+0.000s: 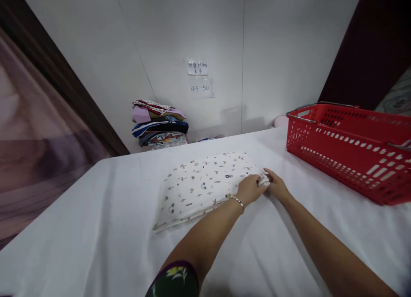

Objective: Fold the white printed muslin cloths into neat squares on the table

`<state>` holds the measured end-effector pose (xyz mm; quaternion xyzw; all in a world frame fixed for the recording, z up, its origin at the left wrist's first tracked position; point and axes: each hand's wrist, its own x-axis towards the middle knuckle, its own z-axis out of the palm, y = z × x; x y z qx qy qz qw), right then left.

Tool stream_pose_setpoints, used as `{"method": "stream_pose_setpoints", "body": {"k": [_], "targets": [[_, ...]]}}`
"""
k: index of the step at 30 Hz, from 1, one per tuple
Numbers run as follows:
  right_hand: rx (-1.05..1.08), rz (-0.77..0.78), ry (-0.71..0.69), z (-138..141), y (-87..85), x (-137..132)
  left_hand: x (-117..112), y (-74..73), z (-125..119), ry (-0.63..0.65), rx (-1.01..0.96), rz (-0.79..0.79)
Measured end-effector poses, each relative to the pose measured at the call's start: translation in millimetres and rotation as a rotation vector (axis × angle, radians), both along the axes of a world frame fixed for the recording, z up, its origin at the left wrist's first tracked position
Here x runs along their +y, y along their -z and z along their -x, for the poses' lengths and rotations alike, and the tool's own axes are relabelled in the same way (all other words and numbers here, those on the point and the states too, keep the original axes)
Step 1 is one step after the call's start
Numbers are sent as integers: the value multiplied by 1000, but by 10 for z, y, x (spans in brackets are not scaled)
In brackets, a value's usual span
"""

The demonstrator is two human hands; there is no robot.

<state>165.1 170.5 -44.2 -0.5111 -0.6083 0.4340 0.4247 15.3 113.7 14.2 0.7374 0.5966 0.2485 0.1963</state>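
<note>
A white cloth (199, 181) with small brown and grey prints lies folded into a flat rectangle in the head view. Both of my hands are at its right end. My left hand (250, 189), with a bracelet at the wrist, has its fingers closed on the bunched edge of the cloth. Close beside it, my right hand (276, 186) pinches the same gathered end from the right. Some fingertips are hidden behind the fabric. The cloth's left end rests flat, with its layered front edge showing.
A red plastic basket (346, 147) with metal handles stands on the right of the white-covered table (128, 245). Behind the far edge rises a stack of folded fabrics (160, 125). Paper notes (201, 88) hang on the wall. A sheer curtain (38, 138) hangs at left.
</note>
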Motion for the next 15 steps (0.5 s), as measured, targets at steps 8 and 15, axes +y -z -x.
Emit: {"method": "stream_pose_setpoints", "body": {"k": [8, 15], "targets": [[53, 339, -107, -125, -213, -125, 61, 126, 46, -151, -234, 162], [186, 638, -249, -310, -355, -262, 78, 208, -15, -162, -271, 108]]}}
